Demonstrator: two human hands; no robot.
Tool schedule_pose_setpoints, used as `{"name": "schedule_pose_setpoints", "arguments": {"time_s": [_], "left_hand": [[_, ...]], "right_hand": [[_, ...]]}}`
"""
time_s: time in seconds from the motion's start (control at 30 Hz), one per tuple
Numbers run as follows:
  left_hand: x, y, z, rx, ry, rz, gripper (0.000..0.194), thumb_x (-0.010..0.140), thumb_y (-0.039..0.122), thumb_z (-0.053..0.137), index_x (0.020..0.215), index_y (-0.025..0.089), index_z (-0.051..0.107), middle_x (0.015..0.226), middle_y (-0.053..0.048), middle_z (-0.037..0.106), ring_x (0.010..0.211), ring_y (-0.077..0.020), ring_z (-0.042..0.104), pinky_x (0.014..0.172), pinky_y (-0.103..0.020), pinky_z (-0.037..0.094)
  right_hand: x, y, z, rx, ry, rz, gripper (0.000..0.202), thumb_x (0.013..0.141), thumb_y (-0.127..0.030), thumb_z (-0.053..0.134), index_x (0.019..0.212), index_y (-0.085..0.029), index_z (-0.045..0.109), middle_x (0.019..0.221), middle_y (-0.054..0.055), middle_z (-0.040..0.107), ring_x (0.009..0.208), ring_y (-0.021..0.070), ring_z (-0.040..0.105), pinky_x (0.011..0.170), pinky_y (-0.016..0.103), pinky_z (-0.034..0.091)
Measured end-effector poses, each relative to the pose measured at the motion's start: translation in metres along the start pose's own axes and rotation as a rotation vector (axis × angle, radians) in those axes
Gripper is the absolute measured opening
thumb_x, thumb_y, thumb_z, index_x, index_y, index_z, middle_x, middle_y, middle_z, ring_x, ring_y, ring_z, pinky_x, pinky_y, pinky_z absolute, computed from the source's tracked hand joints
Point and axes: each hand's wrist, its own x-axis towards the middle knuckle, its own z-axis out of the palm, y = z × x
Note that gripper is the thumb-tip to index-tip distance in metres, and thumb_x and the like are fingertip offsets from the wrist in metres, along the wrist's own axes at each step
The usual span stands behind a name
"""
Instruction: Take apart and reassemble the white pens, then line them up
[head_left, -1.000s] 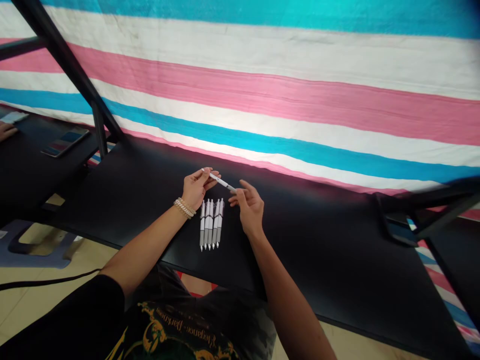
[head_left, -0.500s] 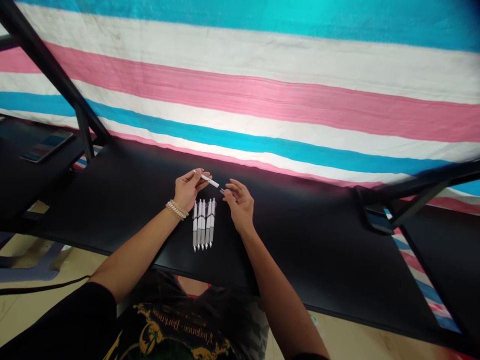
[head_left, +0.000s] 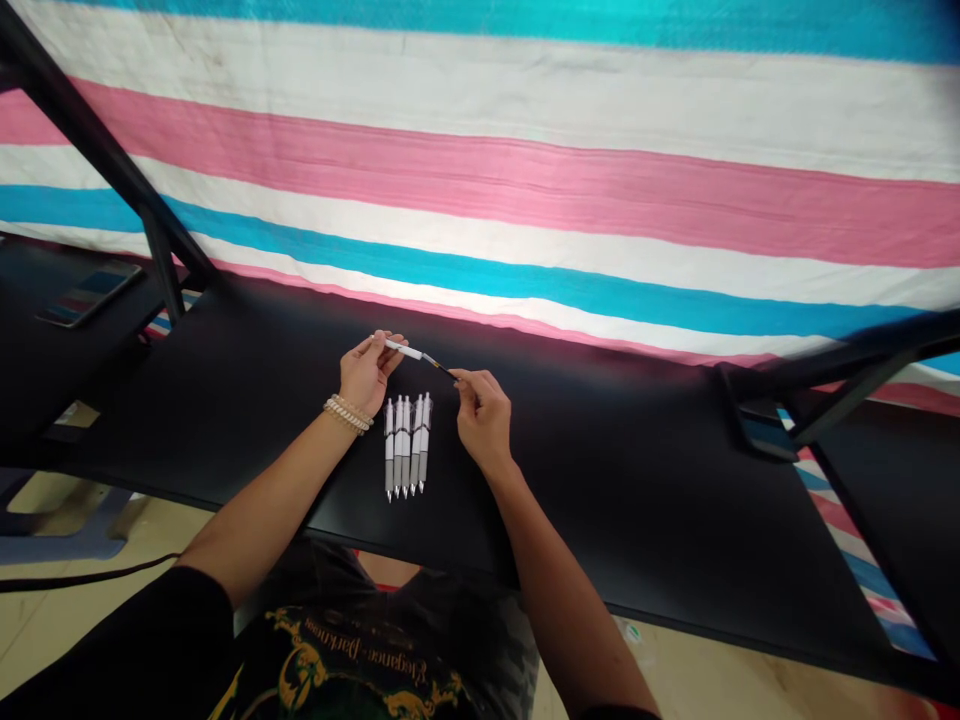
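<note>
My left hand (head_left: pixel 365 374) pinches the white pen barrel (head_left: pixel 403 349) above the table. A thin refill (head_left: pixel 436 366) with a dark section sticks out of the barrel's right end. My right hand (head_left: pixel 484 408) grips the far end of that refill between thumb and fingers. Below and between the hands, several white and grey pens (head_left: pixel 406 445) lie side by side, their silver tips toward my body.
The black table (head_left: pixel 615 480) spans the view, with black metal frames (head_left: pixel 161 255) at left and right. Behind it hangs a striped cloth (head_left: pixel 525 180). A phone-like flat object (head_left: pixel 90 295) lies at the far left.
My right hand has closed on the refill, and much more of it now shows outside the barrel. My left hand has shifted slightly left with the barrel.
</note>
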Motion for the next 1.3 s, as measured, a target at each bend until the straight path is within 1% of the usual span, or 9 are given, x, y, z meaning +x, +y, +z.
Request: {"name": "schedule_pose_setpoints", "arguments": {"time_s": [0.07,0.13,0.33,0.53,0.67,0.77,1.03,1.2,1.3], "left_hand": [[0.003,0.003,-0.001,-0.08,0.04,-0.033,0.01,0.09,0.019,0.067,0.086,0.01,0.069,0.089,-0.008,0.074,0.088,-0.0149,0.073,0.085,-0.025,0.058],[0.003,0.004,-0.002,-0.123,0.049,-0.066,0.011,0.091,0.016,0.065,0.084,0.009,0.069,0.088,-0.009,0.074,0.086,-0.0138,0.072,0.082,-0.023,0.059],[-0.004,0.001,0.003,-0.079,-0.024,-0.095,0.011,0.09,0.018,0.067,0.086,0.008,0.07,0.088,-0.011,0.074,0.084,-0.015,0.073,0.078,-0.022,0.059],[-0.007,-0.003,0.003,0.068,-0.039,0.0,0.018,0.086,0.028,0.074,0.087,0.011,0.069,0.09,-0.011,0.074,0.087,-0.0177,0.073,0.082,-0.028,0.059],[-0.012,-0.009,0.005,0.168,-0.088,0.036,0.026,0.083,0.035,0.076,0.088,0.011,0.07,0.091,-0.012,0.074,0.086,-0.0199,0.073,0.082,-0.033,0.059],[-0.015,-0.012,0.006,0.198,-0.117,0.035,0.028,0.082,0.037,0.077,0.09,0.011,0.07,0.091,-0.012,0.074,0.085,-0.0199,0.073,0.084,-0.035,0.058],[-0.014,-0.01,0.004,0.202,-0.159,0.011,0.029,0.08,0.038,0.078,0.09,0.012,0.07,0.094,-0.011,0.074,0.088,-0.0201,0.072,0.088,-0.036,0.057],[-0.015,-0.01,0.006,0.179,-0.152,-0.006,0.027,0.08,0.035,0.078,0.089,0.011,0.07,0.093,-0.012,0.074,0.086,-0.0196,0.073,0.087,-0.035,0.057],[-0.015,-0.009,0.008,0.171,-0.145,-0.031,0.027,0.079,0.034,0.079,0.087,0.01,0.07,0.091,-0.013,0.074,0.084,-0.0198,0.073,0.085,-0.035,0.057]], "right_hand": [[0.0,-0.002,-0.002,0.024,0.041,0.01,0.026,0.1,-0.025,0.048,0.11,-0.022,0.071,0.09,0.005,0.065,0.081,0.0174,0.062,0.071,0.03,0.048],[0.0,-0.004,-0.002,0.051,0.052,0.004,0.025,0.1,-0.025,0.048,0.111,-0.023,0.071,0.092,0.005,0.065,0.083,0.0176,0.063,0.071,0.03,0.049],[-0.004,-0.009,0.003,0.057,0.029,-0.064,0.023,0.1,-0.023,0.049,0.107,-0.024,0.071,0.093,0.005,0.064,0.08,0.0164,0.062,0.068,0.029,0.05],[-0.005,-0.007,0.007,-0.032,0.07,-0.122,0.022,0.099,-0.021,0.05,0.106,-0.025,0.07,0.095,0.005,0.059,0.082,0.0165,0.06,0.073,0.031,0.052],[-0.008,-0.008,0.012,-0.072,0.021,-0.163,0.026,0.096,-0.017,0.05,0.116,-0.023,0.065,0.106,0.008,0.053,0.091,0.0189,0.058,0.083,0.037,0.054],[-0.01,-0.01,0.014,-0.052,-0.004,-0.164,0.029,0.095,-0.012,0.048,0.12,-0.021,0.059,0.111,0.01,0.053,0.098,0.0203,0.058,0.088,0.039,0.053],[-0.008,-0.006,0.015,-0.009,0.125,-0.163,0.016,0.093,-0.015,0.055,0.108,-0.022,0.059,0.096,0.005,0.058,0.088,0.0184,0.06,0.079,0.034,0.054],[-0.009,-0.01,0.015,-0.021,0.126,-0.15,0.008,0.095,-0.02,0.054,0.1,-0.022,0.06,0.094,0.006,0.061,0.087,0.019,0.062,0.078,0.034,0.055],[-0.01,-0.01,0.016,-0.013,0.125,-0.1,0.006,0.095,-0.025,0.055,0.097,-0.022,0.06,0.09,0.005,0.063,0.084,0.0186,0.064,0.077,0.034,0.056]]}}
